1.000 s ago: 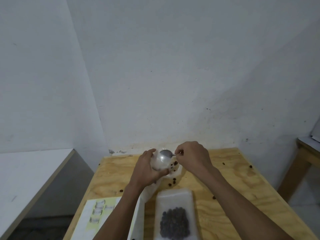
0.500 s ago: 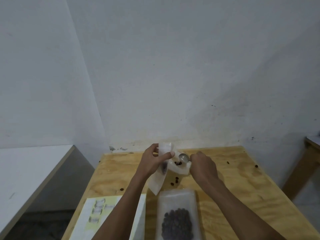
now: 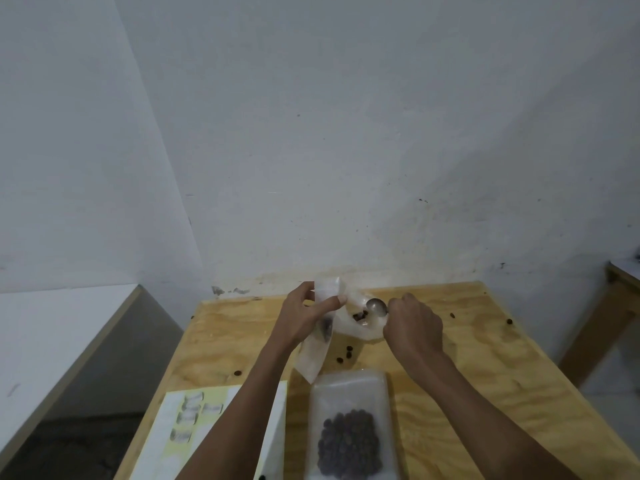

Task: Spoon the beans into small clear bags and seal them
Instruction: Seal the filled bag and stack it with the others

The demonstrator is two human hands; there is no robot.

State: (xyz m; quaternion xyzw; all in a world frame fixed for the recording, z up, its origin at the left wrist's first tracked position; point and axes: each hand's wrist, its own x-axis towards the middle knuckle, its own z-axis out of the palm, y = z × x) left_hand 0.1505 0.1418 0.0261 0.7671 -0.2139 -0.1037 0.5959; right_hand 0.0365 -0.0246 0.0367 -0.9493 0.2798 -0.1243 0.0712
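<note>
- I am scooping: my right hand [image 3: 414, 325] is gripping the spoon [image 3: 377, 306], its bowl dipping into the open sack [image 3: 360, 323] of beans [image 3: 360, 315] at the table's [image 3: 485, 358] far edge.
- My left hand [image 3: 304, 315] is pinching one small bag [image 3: 320, 327] by its mouth; it is hanging almost empty.
- Next I am probably needing a level lift into that narrow mouth.
- I am counting one spoon, one filled bag [image 3: 349, 434] lying near me, about seven stray beans.

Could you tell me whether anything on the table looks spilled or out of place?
Yes: loose beans lie scattered on the wooden table, some just below the bag being scooped, others near the right edge.
</note>
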